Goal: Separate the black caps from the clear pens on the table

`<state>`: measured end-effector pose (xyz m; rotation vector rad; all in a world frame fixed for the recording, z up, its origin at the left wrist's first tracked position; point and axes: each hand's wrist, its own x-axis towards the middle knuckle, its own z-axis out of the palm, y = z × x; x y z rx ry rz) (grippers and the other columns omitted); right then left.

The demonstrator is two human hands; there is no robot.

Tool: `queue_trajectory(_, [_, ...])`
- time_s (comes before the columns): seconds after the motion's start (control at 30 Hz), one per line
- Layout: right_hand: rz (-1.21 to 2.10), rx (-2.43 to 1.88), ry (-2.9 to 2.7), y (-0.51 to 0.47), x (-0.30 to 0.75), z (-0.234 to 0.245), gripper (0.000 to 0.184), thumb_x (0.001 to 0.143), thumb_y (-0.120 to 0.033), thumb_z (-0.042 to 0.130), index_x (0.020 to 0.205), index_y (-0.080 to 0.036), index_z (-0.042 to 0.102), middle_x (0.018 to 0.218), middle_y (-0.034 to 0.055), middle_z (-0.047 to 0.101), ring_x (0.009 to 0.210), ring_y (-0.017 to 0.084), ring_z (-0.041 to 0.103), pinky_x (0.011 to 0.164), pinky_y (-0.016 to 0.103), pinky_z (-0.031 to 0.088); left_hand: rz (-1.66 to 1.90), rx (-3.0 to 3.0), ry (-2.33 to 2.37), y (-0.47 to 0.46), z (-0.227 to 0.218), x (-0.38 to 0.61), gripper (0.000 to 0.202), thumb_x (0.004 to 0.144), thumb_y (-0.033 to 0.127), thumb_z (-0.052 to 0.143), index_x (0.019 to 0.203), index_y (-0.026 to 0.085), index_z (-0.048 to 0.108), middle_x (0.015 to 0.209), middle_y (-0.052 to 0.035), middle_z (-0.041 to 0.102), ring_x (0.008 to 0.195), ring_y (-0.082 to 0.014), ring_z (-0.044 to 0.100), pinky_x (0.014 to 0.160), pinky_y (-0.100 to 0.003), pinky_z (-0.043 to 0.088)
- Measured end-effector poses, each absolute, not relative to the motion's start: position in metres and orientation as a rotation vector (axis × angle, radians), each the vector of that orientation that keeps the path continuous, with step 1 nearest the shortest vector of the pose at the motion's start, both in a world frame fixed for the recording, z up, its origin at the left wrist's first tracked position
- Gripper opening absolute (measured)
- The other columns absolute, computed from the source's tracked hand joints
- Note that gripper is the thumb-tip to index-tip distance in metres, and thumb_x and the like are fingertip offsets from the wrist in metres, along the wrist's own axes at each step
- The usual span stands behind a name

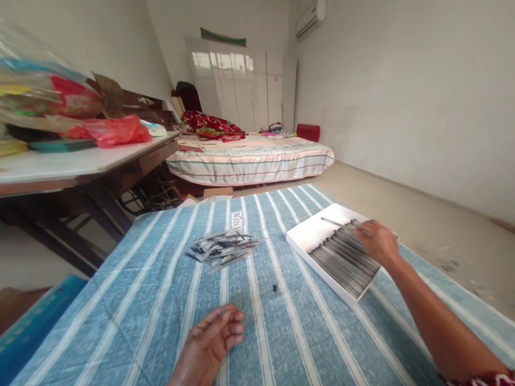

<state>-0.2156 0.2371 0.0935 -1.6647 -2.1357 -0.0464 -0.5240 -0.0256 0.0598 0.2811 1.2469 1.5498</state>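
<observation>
My right hand (378,241) is over the right side of a shallow white box (322,287), its fingers pinched on a thin grey pen (336,222) that points left above the box. Inside the box lies a row of dark pens (341,260), side by side; the hand covers part of them. My left hand (215,335) rests palm up near the table's front, fingers loosely curled and apart, with nothing in it. A small black cap (274,288) lies on the cloth between the hands. Farther back is a pile of thin black sticks in clear sleeves (223,249), perhaps refills.
A blue striped cloth (140,289) covers the table. To the left stands a desk (116,158) with a red plastic bag (116,130) and other bags. A blue object (44,327) is at the lower left. Behind are a bed (249,163) and a white wardrobe (245,91).
</observation>
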Motion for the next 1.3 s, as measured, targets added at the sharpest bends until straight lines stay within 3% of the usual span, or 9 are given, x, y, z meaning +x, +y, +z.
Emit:
queue_trajectory(0.1, [-0.088,-1.853,-2.052,0.262,-0.171,0.082,0.029,0.082,-0.030,0.043,0.087,-0.016,0.068,0.096,0.0124,0.061,0.084,0.026,0.058,0.066,0.030,0.042,1.533,0.290,1.252,-0.025,0.060,-0.523,0.018,0.062,0.018,0.072,0.079,0.011,0.068,0.077,-0.0093,0.069,0.062,-0.0160,0.062,0.058,-0.026,0.051])
queue_trajectory(0.33, [-0.046,-2.027,-2.110,0.282,-0.141,0.062,0.029,0.080,-0.033,0.045,0.087,-0.019,0.070,0.089,0.0117,0.065,0.082,0.026,0.061,0.062,0.030,0.044,1.515,0.294,1.269,-0.024,0.061,-0.522,0.019,0.061,0.018,0.074,0.077,0.012,0.068,0.075,-0.0084,0.069,0.060,-0.0147,0.061,0.056,-0.025,0.051])
queue_trajectory(0.57, [-0.118,-2.134,-2.150,0.283,-0.150,0.064,0.030,0.078,-0.026,0.046,0.087,-0.007,0.067,0.098,0.0225,0.061,0.092,0.030,0.058,0.069,0.036,0.043,1.503,0.303,1.272,-0.026,0.067,-0.519,0.018,0.060,0.019,0.074,0.075,0.012,0.068,0.073,-0.0080,0.068,0.059,-0.0149,0.061,0.056,-0.026,0.050])
queue_trajectory(0.93, [-0.184,-2.114,-2.220,0.272,-0.161,0.079,0.026,0.079,-0.016,0.043,0.085,-0.011,0.068,0.094,0.0210,0.063,0.088,0.031,0.058,0.066,0.038,0.040,1.505,0.323,1.223,-0.028,0.064,-0.517,0.014,0.064,0.020,0.071,0.075,0.012,0.066,0.073,-0.0071,0.067,0.059,-0.0139,0.060,0.056,-0.025,0.048])
queue_trajectory(1.07, [-0.181,-1.959,-2.272,0.260,-0.179,0.089,0.028,0.083,-0.022,0.040,0.087,-0.013,0.067,0.098,0.0189,0.062,0.091,0.030,0.056,0.070,0.038,0.039,1.501,0.354,1.216,-0.030,0.062,-0.516,0.014,0.065,0.021,0.070,0.074,0.012,0.065,0.071,-0.0072,0.067,0.057,-0.0139,0.060,0.055,-0.026,0.047])
queue_trajectory(1.2, [-0.094,-1.602,-2.313,0.224,-0.228,0.092,0.025,0.083,-0.030,0.043,0.092,-0.021,0.064,0.103,0.0077,0.062,0.091,0.024,0.057,0.075,0.032,0.042,1.495,0.419,1.280,-0.029,0.061,-0.510,0.015,0.065,0.024,0.068,0.074,0.013,0.064,0.071,-0.0066,0.066,0.056,-0.0145,0.060,0.055,-0.026,0.047])
queue_trajectory(1.3, [0.220,-1.082,-2.380,0.181,-0.283,0.087,0.026,0.084,-0.030,0.041,0.088,-0.019,0.065,0.092,0.0069,0.064,0.087,0.020,0.058,0.079,0.029,0.043,1.400,0.603,1.477,-0.026,0.060,-0.512,0.015,0.069,0.027,0.063,0.074,0.013,0.063,0.068,-0.0059,0.065,0.054,-0.0153,0.060,0.052,-0.026,0.047])
